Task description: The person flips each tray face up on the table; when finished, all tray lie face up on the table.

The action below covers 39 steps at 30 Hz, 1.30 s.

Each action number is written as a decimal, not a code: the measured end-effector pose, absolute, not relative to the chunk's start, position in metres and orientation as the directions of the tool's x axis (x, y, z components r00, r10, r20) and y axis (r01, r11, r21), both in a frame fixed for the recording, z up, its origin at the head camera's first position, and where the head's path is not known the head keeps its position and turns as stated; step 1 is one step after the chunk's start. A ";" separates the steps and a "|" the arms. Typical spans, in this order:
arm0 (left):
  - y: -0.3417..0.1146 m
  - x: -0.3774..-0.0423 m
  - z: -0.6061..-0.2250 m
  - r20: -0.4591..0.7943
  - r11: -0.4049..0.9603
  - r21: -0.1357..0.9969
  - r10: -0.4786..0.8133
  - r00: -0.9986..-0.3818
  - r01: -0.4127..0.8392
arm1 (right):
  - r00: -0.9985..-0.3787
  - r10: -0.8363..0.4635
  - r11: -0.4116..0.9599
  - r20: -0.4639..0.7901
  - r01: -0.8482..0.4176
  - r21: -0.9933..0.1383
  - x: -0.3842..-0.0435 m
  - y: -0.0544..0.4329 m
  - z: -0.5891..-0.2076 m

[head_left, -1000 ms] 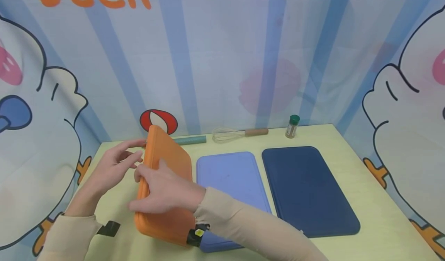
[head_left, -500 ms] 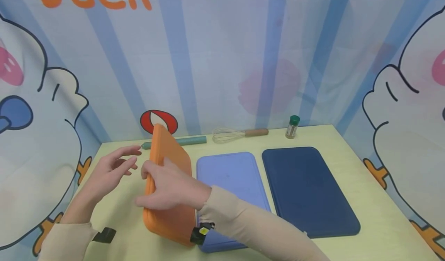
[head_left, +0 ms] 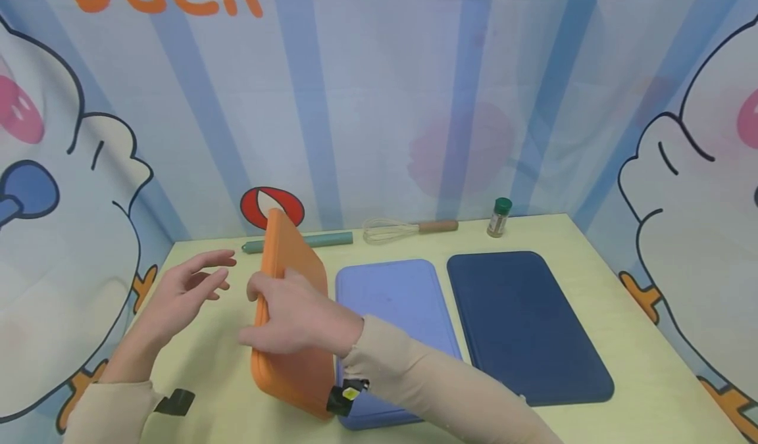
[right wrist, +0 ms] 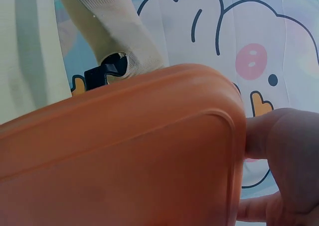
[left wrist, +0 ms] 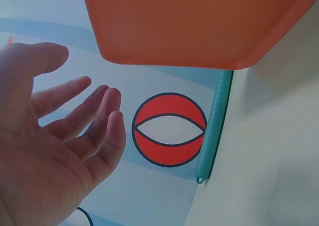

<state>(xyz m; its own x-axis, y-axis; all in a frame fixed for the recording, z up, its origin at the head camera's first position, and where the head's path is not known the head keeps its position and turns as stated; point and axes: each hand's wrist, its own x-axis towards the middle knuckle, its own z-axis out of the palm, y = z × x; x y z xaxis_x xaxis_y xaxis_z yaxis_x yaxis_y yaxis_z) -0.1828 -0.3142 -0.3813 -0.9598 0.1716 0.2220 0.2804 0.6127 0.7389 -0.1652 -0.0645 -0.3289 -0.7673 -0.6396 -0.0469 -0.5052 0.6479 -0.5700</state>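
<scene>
An orange rectangular tray [head_left: 293, 250] with rounded corners stands tilted on its edge, left of the middle. My right hand [head_left: 293, 316] grips its left long edge, with thumb and fingers over the rim; in the right wrist view, fingers [right wrist: 256, 136] touch the tray's side. My left hand [head_left: 183, 296] hovers to the left, apart from the tray and holding nothing. Its fingers are loosely bent in the left wrist view, where the palm [left wrist: 50, 171] shows. Behind the orange tray lies a light blue tray [head_left: 391, 299], partly covered by it and by my right arm.
A navy tray [head_left: 527, 325] lies flat on the right of the pale yellow table [head_left: 651, 391]. Along the back edge are a teal rod [head_left: 328, 239] with scale marks, a whisk [head_left: 435, 227] and a green-capped spice jar [head_left: 498, 218]. A printed curtain [head_left: 379, 102] hangs behind.
The orange tray has shifted slightly right in my right hand. My left hand has drawn back left, widening the gap to the tray and uncovering the teal rod's left end.
</scene>
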 end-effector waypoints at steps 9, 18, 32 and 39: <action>-0.317 -0.183 -0.381 0.200 0.627 0.738 0.150 -0.968 0.249 | -0.830 -0.555 0.644 -0.051 -0.390 -0.658 -0.166 -0.057 -0.326; -0.318 -0.182 -0.381 0.199 0.621 0.746 0.133 -0.971 0.238 | -0.888 -0.459 0.567 0.003 -0.296 -0.769 -0.174 -0.047 -0.336; -0.336 -0.179 -0.395 0.134 0.664 0.730 0.093 -0.987 0.162 | -0.832 -0.549 -0.114 -0.085 0.176 -0.978 -0.201 -0.024 -0.412; -0.344 -0.175 -0.413 0.019 0.696 0.713 0.104 -0.994 0.087 | -0.853 -0.521 -0.217 0.026 0.103 -0.971 -0.207 -0.008 -0.424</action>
<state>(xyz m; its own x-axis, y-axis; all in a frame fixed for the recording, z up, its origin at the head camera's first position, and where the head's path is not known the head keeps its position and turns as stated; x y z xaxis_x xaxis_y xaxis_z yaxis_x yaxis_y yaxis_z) -0.1751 -0.3443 -0.4132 -0.9944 0.1040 0.0195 0.0868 0.6957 0.7130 -0.2066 -0.0080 -0.4241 -0.8532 -0.5209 0.0259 0.1029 -0.2168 -0.9708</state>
